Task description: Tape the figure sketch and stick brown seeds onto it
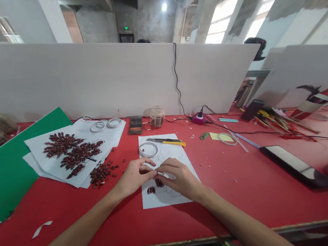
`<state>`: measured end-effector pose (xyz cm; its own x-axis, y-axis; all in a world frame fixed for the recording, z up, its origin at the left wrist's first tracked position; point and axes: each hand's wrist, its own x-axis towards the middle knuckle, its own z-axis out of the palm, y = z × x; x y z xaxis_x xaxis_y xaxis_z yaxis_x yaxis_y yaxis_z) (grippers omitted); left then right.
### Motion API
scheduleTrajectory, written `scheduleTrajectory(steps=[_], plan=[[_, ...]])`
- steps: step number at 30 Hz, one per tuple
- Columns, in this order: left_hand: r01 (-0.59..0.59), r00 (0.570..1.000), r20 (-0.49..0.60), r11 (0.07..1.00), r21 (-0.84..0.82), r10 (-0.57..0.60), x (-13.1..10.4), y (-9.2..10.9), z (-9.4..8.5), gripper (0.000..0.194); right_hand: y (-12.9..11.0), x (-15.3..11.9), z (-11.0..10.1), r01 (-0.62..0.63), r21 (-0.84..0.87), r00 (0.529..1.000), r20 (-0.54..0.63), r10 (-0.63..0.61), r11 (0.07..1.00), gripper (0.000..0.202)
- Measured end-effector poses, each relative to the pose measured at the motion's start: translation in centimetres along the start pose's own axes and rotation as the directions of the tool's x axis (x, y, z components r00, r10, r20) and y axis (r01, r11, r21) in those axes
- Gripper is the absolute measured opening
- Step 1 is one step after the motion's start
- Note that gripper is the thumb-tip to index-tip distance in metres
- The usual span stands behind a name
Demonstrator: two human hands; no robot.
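Both my hands meet over a white sheet of paper (153,201) with faint pencil lines. My left hand (135,176) and my right hand (178,175) have thumbs and fingertips pinched close together, and whatever lies between them is too small to make out. Below the fingertips, dark red-brown seeds (151,190) lie in small clusters on the paper. Beyond my hands, a tape roll (148,150) and a yellow utility knife (173,141) rest on the same sheet. A pile of loose seeds (99,174) sits on the red table to the left of my left hand.
At the left, papers carry a tree-like seed picture (71,150) beside a green board (11,186). Tape rolls (114,122), a glass jar (157,116) and a purple power adapter (199,118) stand farther back. A dark-edged tablet-like object (294,163) lies right on the red table (217,210).
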<state>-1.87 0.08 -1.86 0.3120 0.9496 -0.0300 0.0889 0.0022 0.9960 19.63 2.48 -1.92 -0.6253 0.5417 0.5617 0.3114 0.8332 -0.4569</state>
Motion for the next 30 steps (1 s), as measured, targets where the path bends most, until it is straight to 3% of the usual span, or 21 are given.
scheduleTrajectory(steps=[4, 9, 13, 17, 25, 30], plan=[[-0.07, 0.996, -0.046, 0.973, 0.22, 0.082, -0.6, 1.0, -0.7, 0.022, -0.1, -0.1, -0.1, -0.07, -0.004, 0.998, -0.005, 0.07, 0.998, 0.009], [-0.144, 0.956, -0.129, 0.804, 0.577, 0.263, -1.1, 1.5, -2.6, 0.019, -0.5, -0.3, -0.8, -0.111, -0.023, 0.984, 0.135, 0.113, 0.994, 0.009], [-0.126, 0.957, -0.081, 0.648, 0.751, 0.28, -1.0, 0.8, -2.8, 0.02, -1.3, -0.4, -1.1, -0.068, -0.012, 0.962, 0.263, 0.068, 0.998, 0.011], [-0.139, 0.957, -0.015, 0.502, 0.854, 0.29, -0.9, 0.3, -2.4, 0.024, -1.7, -0.4, -0.8, -0.066, -0.051, 0.959, 0.273, 0.077, 0.997, 0.012], [-0.132, 0.959, -0.014, 0.488, 0.863, 0.285, -1.0, 0.5, -2.1, 0.023, -1.7, -0.3, -0.9, -0.029, -0.1, 0.955, 0.29, 0.057, 0.995, 0.015], [-0.134, 0.959, -0.02, 0.516, 0.846, 0.281, -1.1, 0.4, -2.3, 0.022, -1.4, -0.6, -1.5, 0.011, -0.074, 0.976, 0.218, 0.006, 0.997, 0.014]])
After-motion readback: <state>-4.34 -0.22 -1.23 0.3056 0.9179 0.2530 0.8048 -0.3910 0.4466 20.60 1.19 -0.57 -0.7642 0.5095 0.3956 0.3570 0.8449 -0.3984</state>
